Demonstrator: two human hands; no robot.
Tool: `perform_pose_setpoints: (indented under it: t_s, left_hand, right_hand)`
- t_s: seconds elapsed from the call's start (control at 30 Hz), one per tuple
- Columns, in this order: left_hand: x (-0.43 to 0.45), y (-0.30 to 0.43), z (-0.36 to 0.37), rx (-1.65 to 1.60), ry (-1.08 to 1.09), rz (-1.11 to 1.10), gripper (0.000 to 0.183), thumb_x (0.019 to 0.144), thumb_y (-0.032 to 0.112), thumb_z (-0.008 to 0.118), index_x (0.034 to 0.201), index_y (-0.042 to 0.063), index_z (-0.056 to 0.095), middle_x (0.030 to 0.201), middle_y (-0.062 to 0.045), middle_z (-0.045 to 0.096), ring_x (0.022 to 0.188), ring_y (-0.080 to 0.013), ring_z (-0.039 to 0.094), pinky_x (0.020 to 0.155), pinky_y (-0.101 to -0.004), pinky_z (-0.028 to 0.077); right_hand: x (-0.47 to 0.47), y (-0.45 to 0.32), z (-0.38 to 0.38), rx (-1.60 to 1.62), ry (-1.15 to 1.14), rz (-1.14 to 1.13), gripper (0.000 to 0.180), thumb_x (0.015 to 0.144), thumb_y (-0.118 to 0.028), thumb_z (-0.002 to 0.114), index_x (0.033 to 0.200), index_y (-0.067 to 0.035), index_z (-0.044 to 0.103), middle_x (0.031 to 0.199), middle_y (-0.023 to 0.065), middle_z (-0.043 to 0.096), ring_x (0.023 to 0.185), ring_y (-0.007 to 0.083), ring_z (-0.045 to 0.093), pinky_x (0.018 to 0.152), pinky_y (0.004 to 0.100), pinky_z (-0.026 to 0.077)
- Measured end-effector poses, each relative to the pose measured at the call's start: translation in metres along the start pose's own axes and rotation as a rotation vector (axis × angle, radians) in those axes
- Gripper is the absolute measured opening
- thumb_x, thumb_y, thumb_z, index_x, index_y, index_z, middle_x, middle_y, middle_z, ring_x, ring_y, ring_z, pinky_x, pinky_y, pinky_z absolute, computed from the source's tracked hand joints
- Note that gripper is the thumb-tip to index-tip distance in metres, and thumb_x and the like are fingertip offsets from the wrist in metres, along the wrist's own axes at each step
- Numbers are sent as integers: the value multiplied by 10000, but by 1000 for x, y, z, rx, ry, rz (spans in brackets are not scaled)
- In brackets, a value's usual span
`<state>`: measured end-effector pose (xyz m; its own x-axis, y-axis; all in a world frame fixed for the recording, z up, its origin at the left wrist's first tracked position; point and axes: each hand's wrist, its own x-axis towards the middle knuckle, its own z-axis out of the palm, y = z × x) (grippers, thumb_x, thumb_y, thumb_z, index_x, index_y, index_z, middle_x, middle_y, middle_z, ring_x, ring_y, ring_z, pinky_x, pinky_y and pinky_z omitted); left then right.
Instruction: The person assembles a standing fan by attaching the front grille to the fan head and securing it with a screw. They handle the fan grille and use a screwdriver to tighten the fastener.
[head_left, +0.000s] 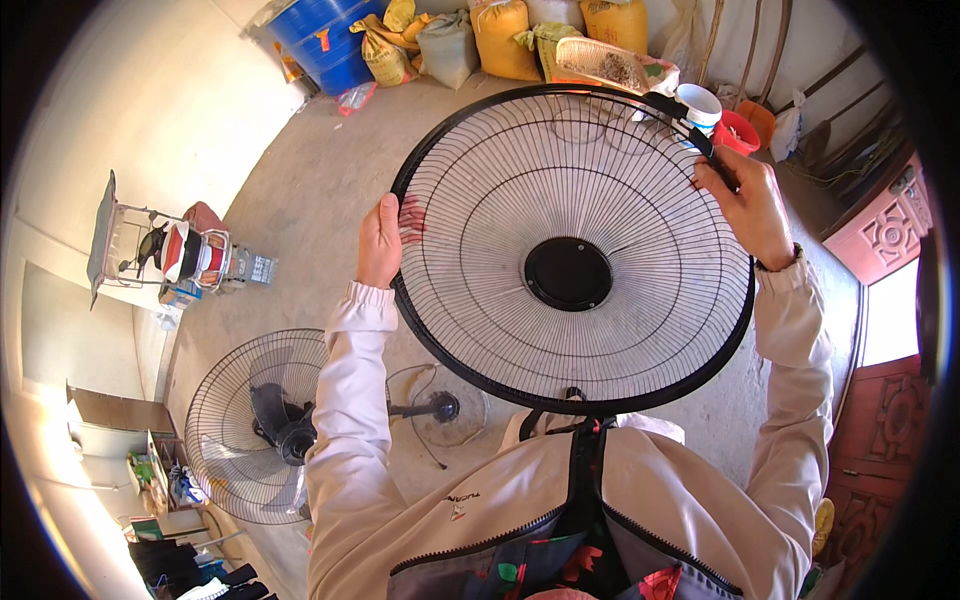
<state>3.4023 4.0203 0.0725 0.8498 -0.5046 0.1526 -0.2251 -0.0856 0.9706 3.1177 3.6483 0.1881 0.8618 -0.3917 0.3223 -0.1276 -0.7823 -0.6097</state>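
Both my hands hold up a round black wire fan guard (568, 274) with a solid black disc at its centre. My left hand (382, 238) grips its rim on the left, fingers curled behind the wires and thumb on the near side. On the upper right of the rim, my right hand (746, 202) pinches a black strip (701, 139) that runs along the edge and seems partly loose. To the lower left stands a pedestal fan (274, 427) with its blades exposed, partly hidden by my left sleeve. Its round base (463, 420) rests on the floor.
A parked three-wheeler with a canopy (184, 251) stands left. Along the far wall are a blue drum (322, 41), several filled sacks (504, 37) and a wicker scoop (600, 64). A white bucket (699, 106) and red bucket (735, 133) sit behind the guard; red doors (874, 450) are right.
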Motion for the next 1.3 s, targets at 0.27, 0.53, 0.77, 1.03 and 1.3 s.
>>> perform_pose_setpoints:
  t_s: [0.27, 0.53, 0.77, 1.03, 1.3]
  left_hand:
    - [1, 1, -1, -24, -17, -12, 598, 1079, 494, 352, 1130, -39, 616, 925, -107, 712, 749, -156, 705, 622, -263, 581]
    - [2, 5, 3, 1, -37, -11, 591, 1083, 483, 351, 1147, -45, 609, 973, -106, 721, 752, -159, 701, 626, -273, 579]
    - [3, 7, 1, -33, -72, -51, 599, 1083, 493, 339, 1154, -37, 612, 999, -108, 721, 770, -154, 699, 642, -269, 574]
    - [-10, 11, -8, -25, -97, -77, 616, 1087, 485, 332, 1172, -54, 617, 1026, -115, 720, 835, -171, 710, 683, -275, 579]
    - [5, 16, -29, -152, -321, -190, 557, 1095, 417, 370, 1243, -68, 600, 1090, -142, 708, 929, -212, 707, 755, -329, 595]
  right_hand:
    - [4, 2, 4, 23, 49, -46, 231, 959, -177, 660, 943, 53, 654, 745, 116, 682, 647, 153, 606, 610, 308, 461]
    - [5, 4, 4, 30, 25, 2, 237, 958, -180, 656, 943, 56, 651, 744, 120, 680, 671, 157, 628, 627, 315, 475]
    - [8, 8, 4, 26, -7, 9, 231, 976, -155, 650, 986, 74, 624, 770, 83, 676, 711, 91, 601, 672, 274, 481]
    - [13, 11, 9, 2, -45, -9, 227, 977, -144, 645, 1002, 81, 626, 795, 93, 682, 742, 96, 620, 692, 277, 489]
    - [11, 17, 12, 33, 29, -28, 261, 971, -206, 658, 1015, 50, 675, 778, 99, 703, 702, 122, 631, 656, 288, 484]
